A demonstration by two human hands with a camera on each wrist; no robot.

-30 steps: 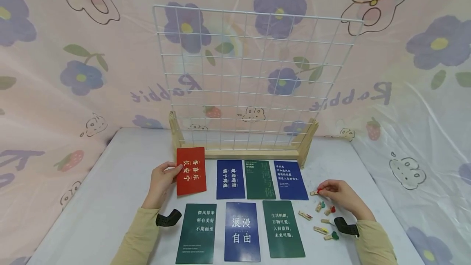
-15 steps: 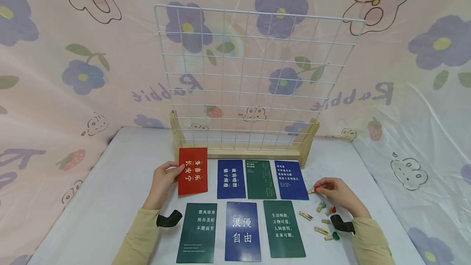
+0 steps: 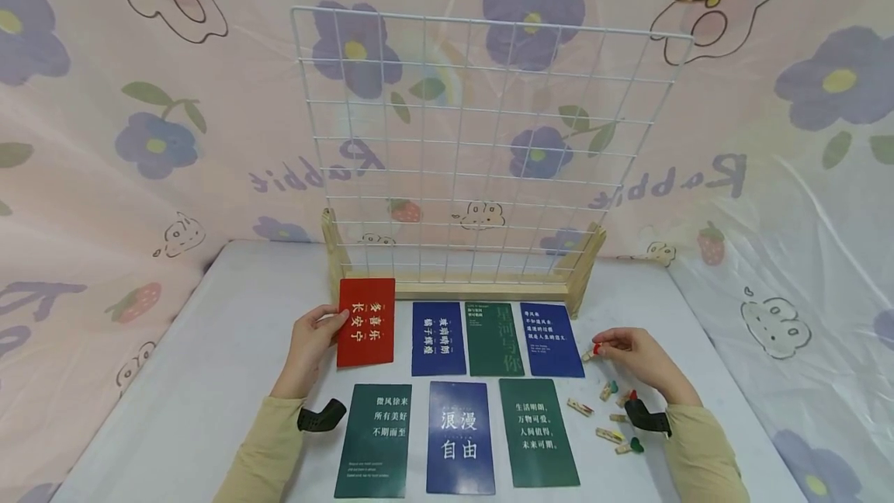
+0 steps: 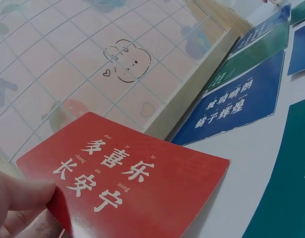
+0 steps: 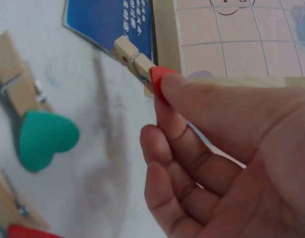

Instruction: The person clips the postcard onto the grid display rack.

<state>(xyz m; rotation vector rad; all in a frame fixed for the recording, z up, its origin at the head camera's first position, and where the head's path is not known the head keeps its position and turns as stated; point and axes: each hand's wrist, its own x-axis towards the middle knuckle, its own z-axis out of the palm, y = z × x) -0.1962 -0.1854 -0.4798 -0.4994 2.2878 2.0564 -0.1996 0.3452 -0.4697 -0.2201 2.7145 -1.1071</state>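
Note:
A red card (image 3: 366, 323) with white characters is pinched at its left edge by my left hand (image 3: 307, 348), thumb on top, in front of the grid's left foot. The left wrist view shows the same red card (image 4: 127, 173) tilted above the table. My right hand (image 3: 639, 355) pinches a small wooden clothespin (image 3: 590, 353) by its red end, just right of the far-right blue card (image 3: 552, 340). In the right wrist view the clothespin (image 5: 135, 60) points away from the thumb and index finger, its jaws together. The other fingers curl loosely.
A white wire grid (image 3: 461, 146) stands in a wooden base (image 3: 475, 291) at the back. Blue and green cards lie in two rows before it, including a green card (image 3: 373, 441). Several clothespins, one with a green heart (image 5: 48, 139), lie below my right hand.
My right hand has shifted slightly left and away from me with the clothespin, closer to the blue card. The left hand and red card have moved barely to the right.

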